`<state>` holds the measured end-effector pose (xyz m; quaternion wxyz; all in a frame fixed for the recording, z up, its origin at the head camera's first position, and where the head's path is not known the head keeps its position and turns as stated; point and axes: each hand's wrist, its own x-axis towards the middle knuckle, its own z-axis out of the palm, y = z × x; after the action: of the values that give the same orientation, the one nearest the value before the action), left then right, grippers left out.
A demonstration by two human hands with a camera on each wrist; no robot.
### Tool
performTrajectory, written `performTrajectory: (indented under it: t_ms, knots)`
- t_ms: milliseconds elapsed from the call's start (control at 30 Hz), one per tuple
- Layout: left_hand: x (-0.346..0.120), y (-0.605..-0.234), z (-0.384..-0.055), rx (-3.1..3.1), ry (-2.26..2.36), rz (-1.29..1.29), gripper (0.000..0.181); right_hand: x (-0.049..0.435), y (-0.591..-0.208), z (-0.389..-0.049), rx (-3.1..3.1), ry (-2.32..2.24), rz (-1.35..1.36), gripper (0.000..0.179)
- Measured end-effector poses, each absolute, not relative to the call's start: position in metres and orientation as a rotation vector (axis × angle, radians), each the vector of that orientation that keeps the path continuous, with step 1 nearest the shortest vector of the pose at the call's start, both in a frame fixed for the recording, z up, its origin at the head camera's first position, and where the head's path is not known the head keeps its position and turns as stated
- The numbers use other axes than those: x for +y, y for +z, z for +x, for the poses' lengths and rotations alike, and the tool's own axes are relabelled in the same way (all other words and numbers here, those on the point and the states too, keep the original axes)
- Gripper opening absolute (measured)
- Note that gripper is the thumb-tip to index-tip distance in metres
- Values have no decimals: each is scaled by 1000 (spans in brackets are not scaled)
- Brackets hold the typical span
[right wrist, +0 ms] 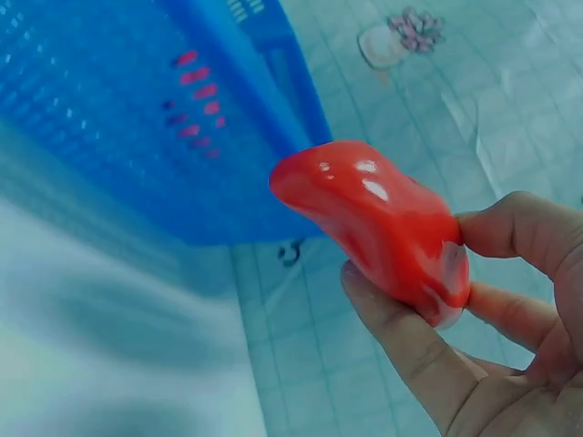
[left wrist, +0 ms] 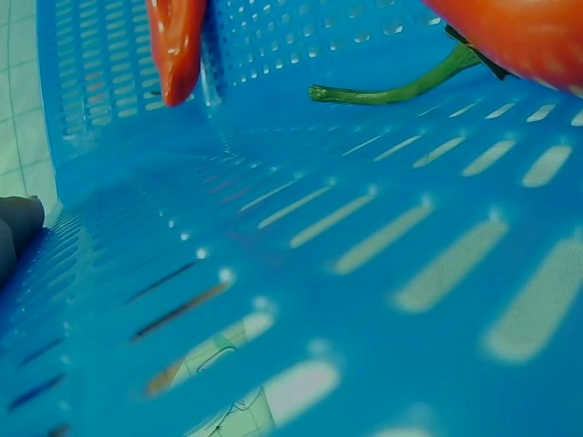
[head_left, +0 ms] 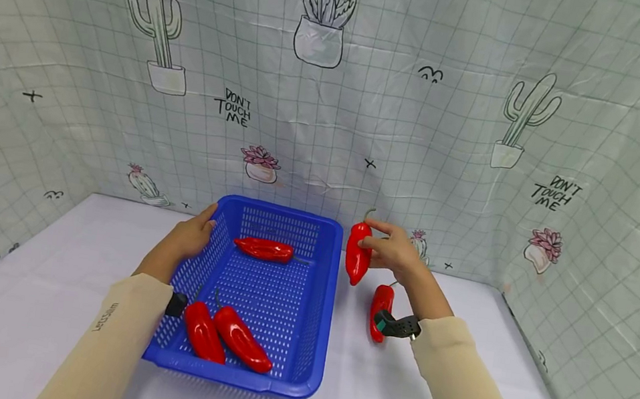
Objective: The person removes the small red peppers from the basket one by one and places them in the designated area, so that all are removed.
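A blue plastic basket [head_left: 326, 315] has slotted walls. My left hand [head_left: 191, 236] grips its left rim near the far corner; only a fingertip shows in the left wrist view. My right hand [head_left: 391, 248] pinches a red chili pepper [head_left: 357, 251] between thumb and fingers, just outside the basket's right wall, stem up. In the right wrist view the same pepper [right wrist: 373, 218] overlaps the basket's edge. Inside the basket, one red pepper [head_left: 265, 249] lies toward the back, and two more, a left one [head_left: 204, 332] and a right one [head_left: 243, 339], lie near the front.
Another red pepper [head_left: 381, 309] lies on the white table [head_left: 379, 396] right of the basket, partly under my right wrist's dark strap [head_left: 397, 325]. Behind the table hangs a gridded cloth [head_left: 368, 111] printed with cacti and potted plants.
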<state>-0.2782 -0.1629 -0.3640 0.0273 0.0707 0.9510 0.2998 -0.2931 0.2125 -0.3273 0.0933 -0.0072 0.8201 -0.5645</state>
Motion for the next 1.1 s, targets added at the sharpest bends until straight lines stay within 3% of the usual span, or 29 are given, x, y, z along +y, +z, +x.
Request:
performTrajectory:
  t_ms: [600,1100]
  knots:
    - [-166,-365,-281,2916,959,217,53,286,-365,-284,2475,-1620,224,65]
    - [-167,-367,-281,2913,974,210,53,310,-399,-276,2567,-1404,383,64]
